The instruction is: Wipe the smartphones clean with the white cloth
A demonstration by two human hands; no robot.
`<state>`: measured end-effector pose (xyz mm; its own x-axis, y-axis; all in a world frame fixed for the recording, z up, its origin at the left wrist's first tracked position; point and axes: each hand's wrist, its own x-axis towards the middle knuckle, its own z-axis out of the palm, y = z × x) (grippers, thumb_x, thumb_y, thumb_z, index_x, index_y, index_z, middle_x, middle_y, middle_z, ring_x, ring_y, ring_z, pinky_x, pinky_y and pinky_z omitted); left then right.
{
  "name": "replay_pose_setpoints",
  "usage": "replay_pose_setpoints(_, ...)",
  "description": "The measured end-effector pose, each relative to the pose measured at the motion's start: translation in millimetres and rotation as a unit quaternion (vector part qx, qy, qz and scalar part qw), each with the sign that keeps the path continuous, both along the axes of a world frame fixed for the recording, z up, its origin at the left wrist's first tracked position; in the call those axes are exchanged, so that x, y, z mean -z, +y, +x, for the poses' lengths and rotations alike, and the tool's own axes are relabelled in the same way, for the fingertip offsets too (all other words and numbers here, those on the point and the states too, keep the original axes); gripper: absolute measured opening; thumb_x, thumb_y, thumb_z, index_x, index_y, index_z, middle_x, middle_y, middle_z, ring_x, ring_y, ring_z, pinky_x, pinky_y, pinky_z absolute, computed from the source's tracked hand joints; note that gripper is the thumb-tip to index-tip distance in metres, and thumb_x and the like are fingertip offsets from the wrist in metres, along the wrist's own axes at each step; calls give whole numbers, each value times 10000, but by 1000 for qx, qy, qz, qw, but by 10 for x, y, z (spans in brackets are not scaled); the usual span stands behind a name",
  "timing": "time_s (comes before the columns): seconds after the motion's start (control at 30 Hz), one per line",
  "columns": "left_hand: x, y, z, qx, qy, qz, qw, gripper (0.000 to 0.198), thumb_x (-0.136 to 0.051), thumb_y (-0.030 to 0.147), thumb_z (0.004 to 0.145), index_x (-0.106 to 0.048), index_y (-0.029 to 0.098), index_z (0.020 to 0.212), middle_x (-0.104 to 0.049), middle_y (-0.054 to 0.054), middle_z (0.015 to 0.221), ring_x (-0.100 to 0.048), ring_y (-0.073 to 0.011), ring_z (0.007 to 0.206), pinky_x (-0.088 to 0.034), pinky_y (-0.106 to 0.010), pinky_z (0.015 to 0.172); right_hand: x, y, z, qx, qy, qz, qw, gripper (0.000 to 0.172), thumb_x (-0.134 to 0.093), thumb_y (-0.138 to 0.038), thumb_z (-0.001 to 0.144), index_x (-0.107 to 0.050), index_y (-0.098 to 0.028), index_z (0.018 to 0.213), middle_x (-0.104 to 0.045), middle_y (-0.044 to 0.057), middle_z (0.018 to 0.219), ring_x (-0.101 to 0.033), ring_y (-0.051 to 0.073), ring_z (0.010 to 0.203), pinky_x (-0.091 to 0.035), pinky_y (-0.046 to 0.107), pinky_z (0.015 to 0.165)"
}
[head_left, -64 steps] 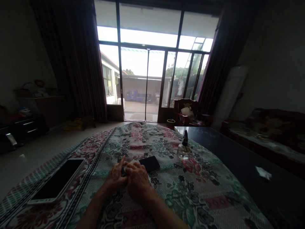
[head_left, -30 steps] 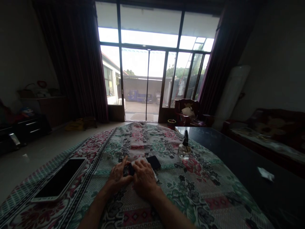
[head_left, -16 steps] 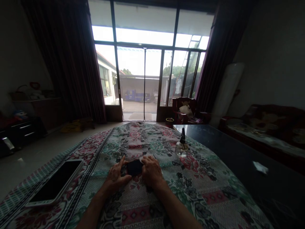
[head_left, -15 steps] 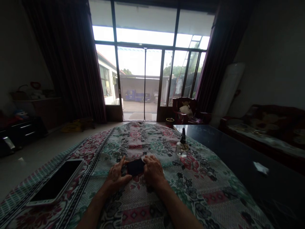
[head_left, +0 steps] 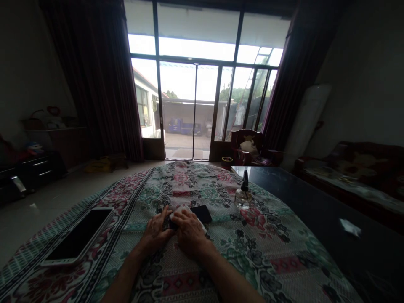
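A black smartphone [head_left: 202,213] lies flat on the flowered tablecloth, its right end showing and its middle covered. My left hand [head_left: 155,230] is at the phone's left end, thumb and fingers around its edges and steadying it. My right hand [head_left: 189,231] presses a white wiping cloth or tissue [head_left: 183,209] down on the phone; part of that cloth sticks out past the fingers. To the right stands a clear spray bottle [head_left: 243,198] with a black nozzle. A larger white-framed device with a dark screen, like a tablet [head_left: 78,235], rests on the left.
The patterned tablecloth [head_left: 252,261] covers the rounded surface before me. A dark glossy tabletop [head_left: 303,202] adjoins on the right, with a crumpled white piece [head_left: 350,227] on it. Beyond are a wooden armchair [head_left: 248,147], a sofa [head_left: 356,164] and glass doors.
My right hand has slid left across the phone with the white cloth, uncovering the phone's right end. My left hand stays at the left end. The view has shifted slightly.
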<state>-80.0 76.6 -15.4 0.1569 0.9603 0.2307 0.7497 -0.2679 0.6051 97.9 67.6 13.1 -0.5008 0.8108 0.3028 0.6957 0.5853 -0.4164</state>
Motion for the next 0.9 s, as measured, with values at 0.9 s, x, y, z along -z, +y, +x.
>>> replay_pose_setpoints(0.9,-32,-5,26,-1,2,-11,1000,780,-649,305,732,-380,217,1459,-559,-93,1412,-440,-294,1351,-277,-456,1144,-120,31,19,-74,-43,23,996,393,-466,-139,892,-626,-292,1216,-623,-12,1282,-486,180,1172,-332,309,991)
